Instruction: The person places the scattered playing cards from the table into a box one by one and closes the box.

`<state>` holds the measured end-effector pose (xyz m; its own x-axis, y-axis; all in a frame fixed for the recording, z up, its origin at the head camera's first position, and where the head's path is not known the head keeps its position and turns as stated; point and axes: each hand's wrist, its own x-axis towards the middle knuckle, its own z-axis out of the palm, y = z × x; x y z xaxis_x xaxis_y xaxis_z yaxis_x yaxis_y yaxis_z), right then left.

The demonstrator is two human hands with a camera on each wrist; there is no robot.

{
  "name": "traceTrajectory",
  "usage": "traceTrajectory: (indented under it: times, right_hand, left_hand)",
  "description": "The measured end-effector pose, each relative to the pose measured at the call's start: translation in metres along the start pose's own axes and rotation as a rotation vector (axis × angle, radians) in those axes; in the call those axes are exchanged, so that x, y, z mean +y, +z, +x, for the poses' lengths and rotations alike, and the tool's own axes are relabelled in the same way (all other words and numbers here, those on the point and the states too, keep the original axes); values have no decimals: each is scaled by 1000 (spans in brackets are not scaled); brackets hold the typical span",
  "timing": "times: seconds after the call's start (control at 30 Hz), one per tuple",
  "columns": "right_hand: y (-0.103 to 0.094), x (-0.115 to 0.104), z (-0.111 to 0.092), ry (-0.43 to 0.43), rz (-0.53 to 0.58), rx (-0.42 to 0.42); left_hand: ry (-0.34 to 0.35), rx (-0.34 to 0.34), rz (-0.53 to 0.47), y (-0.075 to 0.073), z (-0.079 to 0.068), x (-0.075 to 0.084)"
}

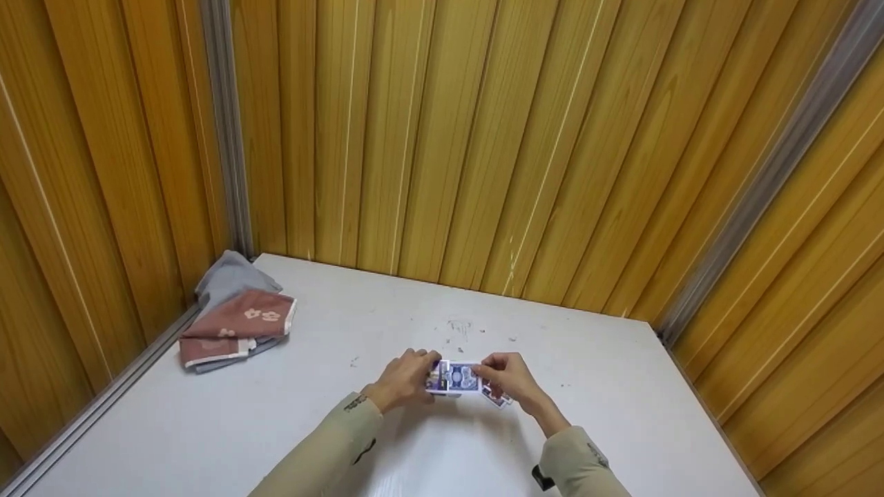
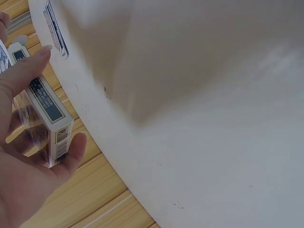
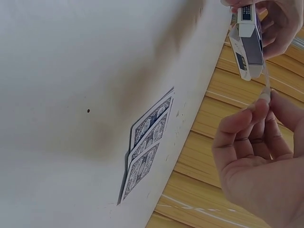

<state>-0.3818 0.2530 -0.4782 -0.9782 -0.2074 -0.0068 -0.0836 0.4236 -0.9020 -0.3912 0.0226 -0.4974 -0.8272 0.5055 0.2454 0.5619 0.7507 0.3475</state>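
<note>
My left hand (image 1: 402, 379) grips a small card box (image 2: 46, 111) with dark label panels and a barcode on one end, held above the table. The box's flap end (image 3: 243, 59) stands open, facing my right hand (image 1: 516, 381). Between thumb and fingertips, my right hand pinches the edge of a blue-backed playing card (image 1: 463, 377) at that open end. The head view does not show how much of the card is still inside. Below, several playing cards (image 3: 147, 142) lie overlapping, backs up, on the table, partly hidden by my right hand in the head view.
A folded grey and dusty-red cloth (image 1: 242, 317) with white flowers lies at the table's left back corner. Wood-patterned panels (image 1: 414, 138) enclose the white table (image 1: 331, 304) at the back and sides. Small dark marks dot its surface.
</note>
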Motion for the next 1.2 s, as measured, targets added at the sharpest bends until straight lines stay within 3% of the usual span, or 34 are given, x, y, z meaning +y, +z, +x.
traceTrajectory:
  times: [0.33, 0.57, 1.2]
  right_hand:
    - [6, -1, 2, 19, -23, 32]
    - [12, -3, 3, 22, -3, 24]
    - [17, -10, 3, 45, -22, 20]
  left_hand:
    - [-24, -9, 0, 2, 1, 2]
    - [10, 6, 17, 3, 1, 4]
    - [8, 12, 4, 3, 4, 3]
